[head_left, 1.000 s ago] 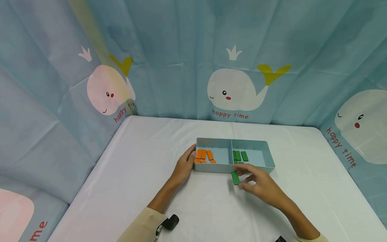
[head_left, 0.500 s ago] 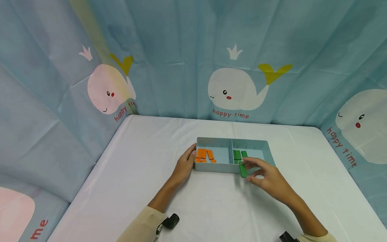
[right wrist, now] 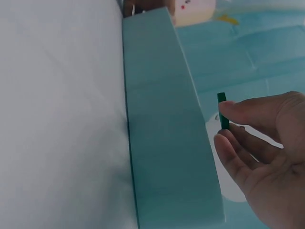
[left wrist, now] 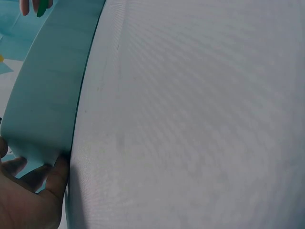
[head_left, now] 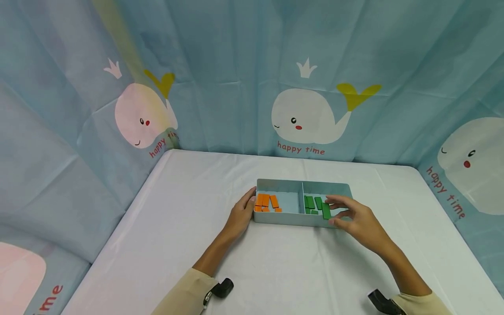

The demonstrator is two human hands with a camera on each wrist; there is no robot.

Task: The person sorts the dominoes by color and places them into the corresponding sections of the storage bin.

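A pale blue two-compartment box (head_left: 289, 219) stands on the table. My left hand (head_left: 238, 217) rests against its left end; in the left wrist view the fingertips touch the box's end wall (left wrist: 33, 148). Between thumb and fingers, my right hand (head_left: 360, 222) pinches a flat green tile (head_left: 326, 211) over the right compartment. The right wrist view shows that green tile (right wrist: 223, 117) edge-on, above the box's rim. Several green tiles (head_left: 310, 202) lie at the left of the right compartment. Several orange tiles (head_left: 265, 200) lie in the left compartment. The front wall partly hides the nearest tiles.
A white cloth (head_left: 197, 188) covers the table. Blue curtains (head_left: 236, 113) with whale prints surround it at the back and sides. A divider (head_left: 302, 197) splits the box. Black wrist devices (head_left: 222, 288) sit at both sleeves.
My right hand has carried the green tile rightward and away from me, from in front of the box to over the right compartment. The left hand has stayed at the box's left end.
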